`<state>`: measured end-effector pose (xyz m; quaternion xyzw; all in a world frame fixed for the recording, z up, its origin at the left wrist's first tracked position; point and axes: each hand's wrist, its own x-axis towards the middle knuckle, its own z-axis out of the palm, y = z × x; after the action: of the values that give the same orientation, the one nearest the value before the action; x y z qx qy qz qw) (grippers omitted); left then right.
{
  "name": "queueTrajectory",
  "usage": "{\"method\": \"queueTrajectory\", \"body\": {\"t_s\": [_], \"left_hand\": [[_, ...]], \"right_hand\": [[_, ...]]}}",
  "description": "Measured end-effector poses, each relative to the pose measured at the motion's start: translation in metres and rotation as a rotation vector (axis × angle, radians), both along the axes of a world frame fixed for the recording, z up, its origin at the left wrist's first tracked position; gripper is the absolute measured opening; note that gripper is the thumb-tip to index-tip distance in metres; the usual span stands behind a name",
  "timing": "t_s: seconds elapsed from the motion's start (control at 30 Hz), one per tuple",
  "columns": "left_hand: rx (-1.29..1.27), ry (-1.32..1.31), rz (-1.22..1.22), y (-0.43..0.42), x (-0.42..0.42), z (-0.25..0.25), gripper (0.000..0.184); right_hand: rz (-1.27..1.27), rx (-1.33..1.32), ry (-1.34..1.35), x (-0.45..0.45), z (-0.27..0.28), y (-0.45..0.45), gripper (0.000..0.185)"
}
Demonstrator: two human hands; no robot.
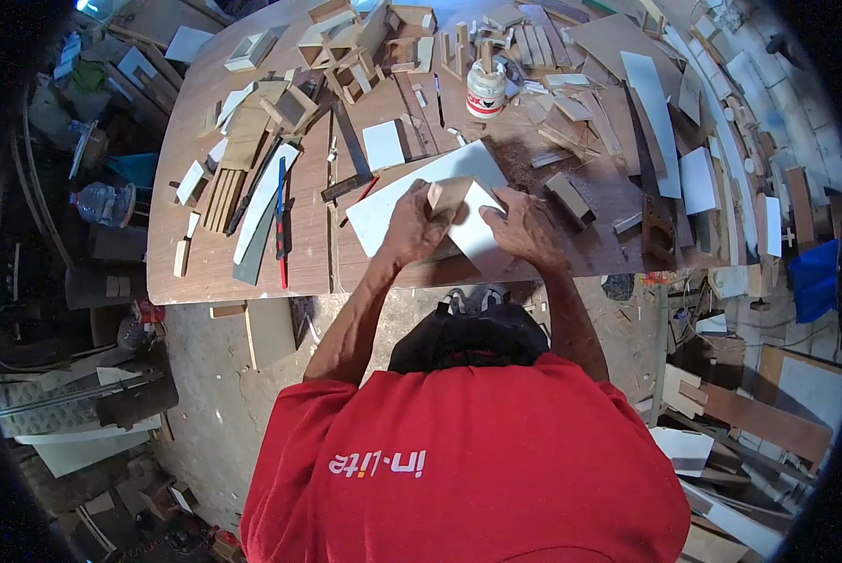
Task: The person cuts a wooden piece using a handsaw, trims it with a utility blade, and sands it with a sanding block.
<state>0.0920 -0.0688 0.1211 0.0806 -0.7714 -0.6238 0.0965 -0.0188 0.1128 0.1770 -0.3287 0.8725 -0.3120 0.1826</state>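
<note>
Near the table's front edge, my left hand is closed around the left end of a small wooden piece with white faces. My right hand grips the same piece from the right, with its thumb over the white face. A bare wood side of the piece shows between the hands; whether it is one part or several joined panels, I cannot tell. Beneath it lies a larger white board, partly covered by my hands and the piece.
A white glue jar stands beyond my hands. To the left lie a red-and-blue bar, a try square and wood strips. Small wooden boxes are piled at the back, with offcuts on the right.
</note>
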Motion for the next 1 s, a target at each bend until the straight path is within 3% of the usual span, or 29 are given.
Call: {"method": "queueTrajectory", "body": {"t_s": [0.03,0.07,0.13,0.17,0.2,0.27,0.3,0.37,0.5,0.57,0.6,0.67,0.73,0.8,0.83,0.87,0.93,1.0], "left_hand": [[0.203,0.093,0.093,0.014,-0.005,-0.001,0.034],[0.203,0.093,0.084,0.02,-0.004,-0.001,0.034],[0.523,-0.003,0.201,0.028,-0.002,0.0,0.034],[0.991,-0.094,0.241,0.028,-0.004,0.002,0.036],[0.989,-0.093,0.239,0.029,-0.003,0.002,0.036],[0.328,0.006,0.182,0.035,0.0,0.002,0.037],[0.328,0.007,0.181,0.036,-0.001,0.005,0.037],[0.059,0.052,0.166,0.039,0.0,0.011,0.032],[0.008,-0.083,0.057,0.025,0.002,0.011,0.026],[0.666,-0.104,-0.051,0.013,-0.001,-0.011,0.031],[0.666,-0.106,-0.049,0.01,-0.002,-0.011,0.031],[0.396,-0.044,-0.221,0.003,-0.006,-0.007,0.044],[0.433,-0.16,-0.194,0.003,-0.009,0.009,0.055],[0.195,-0.346,-0.154,0.001,-0.009,0.029,0.058],[0.524,-0.273,-0.289,-0.015,-0.006,0.007,0.068],[0.524,-0.276,-0.288,-0.023,-0.005,-0.017,0.068],[0.12,-0.348,-0.197,-0.011,-0.008,0.012,0.079],[0.228,-0.344,-0.166,0.0,-0.01,0.011,0.083]], "right_hand": [[-0.021,0.007,0.048,0.002,0.006,0.001,0.034],[-0.029,0.007,0.048,0.003,0.011,0.003,0.034],[0.0,-0.052,0.033,0.004,0.016,0.006,0.034],[-0.001,-0.054,0.033,0.005,0.016,0.007,0.034],[0.012,-0.063,0.085,0.006,0.017,0.009,0.035],[0.022,-0.072,0.142,0.008,0.02,0.013,0.035],[0.028,-0.098,0.138,0.009,0.022,0.015,0.035],[0.035,-0.122,0.129,0.01,0.021,0.017,0.035],[0.061,-0.047,0.044,0.004,0.019,0.019,0.036],[0.083,-0.031,-0.023,-0.003,0.016,0.017,0.037],[0.107,-0.084,-0.102,-0.009,0.008,0.017,0.038],[0.134,-0.14,-0.182,-0.024,-0.007,0.015,0.04],[0.233,-0.042,-0.174,-0.039,-0.018,0.013,0.043],[0.238,-0.021,-0.233,-0.046,-0.02,0.013,0.042],[0.234,0.003,-0.289,-0.049,-0.02,0.013,0.042],[0.234,0.002,-0.292,-0.053,-0.017,0.012,0.042],[0.297,0.04,-0.258,-0.059,-0.011,0.01,0.042],[0.332,0.051,-0.259,-0.069,-0.015,0.006,0.042]]}}
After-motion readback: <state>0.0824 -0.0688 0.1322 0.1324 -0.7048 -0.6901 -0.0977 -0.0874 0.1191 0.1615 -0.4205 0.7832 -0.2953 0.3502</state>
